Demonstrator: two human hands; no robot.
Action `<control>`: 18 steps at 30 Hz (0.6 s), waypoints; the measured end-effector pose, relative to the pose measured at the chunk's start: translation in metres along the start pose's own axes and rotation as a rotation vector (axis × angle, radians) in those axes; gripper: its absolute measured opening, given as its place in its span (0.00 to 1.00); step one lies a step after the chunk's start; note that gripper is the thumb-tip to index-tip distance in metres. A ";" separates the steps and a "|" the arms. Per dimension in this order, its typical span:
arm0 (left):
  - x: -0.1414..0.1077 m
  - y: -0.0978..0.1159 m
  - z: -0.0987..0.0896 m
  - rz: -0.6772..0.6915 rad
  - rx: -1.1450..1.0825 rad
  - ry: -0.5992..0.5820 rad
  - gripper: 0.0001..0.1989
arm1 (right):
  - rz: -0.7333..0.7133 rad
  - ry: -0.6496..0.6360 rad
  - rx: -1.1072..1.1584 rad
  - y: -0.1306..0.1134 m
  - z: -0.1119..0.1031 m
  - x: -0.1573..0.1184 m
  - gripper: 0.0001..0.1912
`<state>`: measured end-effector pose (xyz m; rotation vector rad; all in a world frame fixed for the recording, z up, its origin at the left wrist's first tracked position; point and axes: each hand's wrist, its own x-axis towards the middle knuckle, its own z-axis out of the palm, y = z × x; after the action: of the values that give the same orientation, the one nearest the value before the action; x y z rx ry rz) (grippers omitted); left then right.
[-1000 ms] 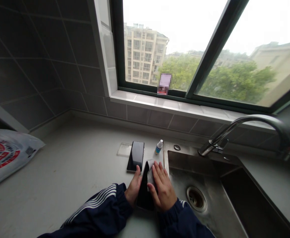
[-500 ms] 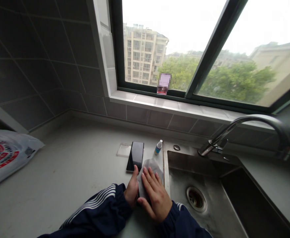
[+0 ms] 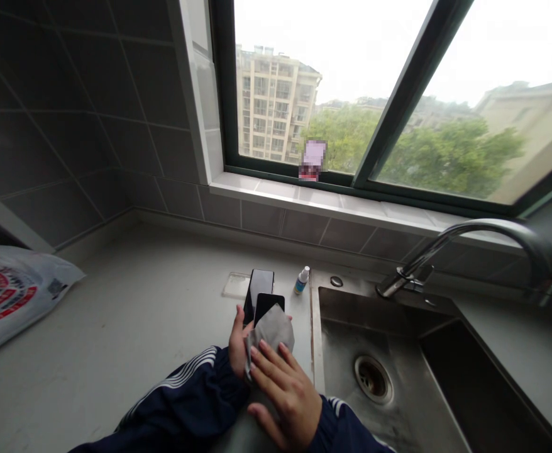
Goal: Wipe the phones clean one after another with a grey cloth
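Now your left fingers [image 3: 235, 340] clench a phone [image 3: 267, 304] while your right fingers [image 3: 276, 371] press a grey cloth [image 3: 271, 336] against it, just left of the sink [image 3: 365, 308], partly covering a second phone [image 3: 259, 283].

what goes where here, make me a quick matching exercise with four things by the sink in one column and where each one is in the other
Things
1. grey cloth
2. nearer black phone
3. small spray bottle
4. printed plastic bag

Places
A. far left end of the counter, by the wall corner
B. in the left hand
C. under the fingers of the right hand
D. on the counter, just left of the steel sink

Pairs: 1-C, 2-B, 3-D, 4-A
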<state>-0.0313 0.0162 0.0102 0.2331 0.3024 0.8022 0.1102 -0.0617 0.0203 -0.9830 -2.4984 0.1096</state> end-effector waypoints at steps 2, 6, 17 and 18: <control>0.000 0.003 -0.003 -0.026 0.025 -0.004 0.49 | -0.017 0.019 0.010 -0.001 0.001 0.000 0.24; 0.000 0.006 -0.004 -0.022 0.022 -0.004 0.53 | -0.061 0.081 0.043 -0.001 0.000 -0.001 0.16; 0.002 0.010 -0.010 0.023 -0.010 -0.073 0.45 | -0.031 -0.048 -0.084 0.002 -0.004 0.001 0.30; 0.001 0.008 -0.009 0.049 -0.017 -0.071 0.43 | -0.027 -0.059 -0.095 0.003 -0.005 0.001 0.32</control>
<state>-0.0393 0.0236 0.0044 0.2534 0.2236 0.8423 0.1134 -0.0595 0.0241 -0.9967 -2.5908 0.0124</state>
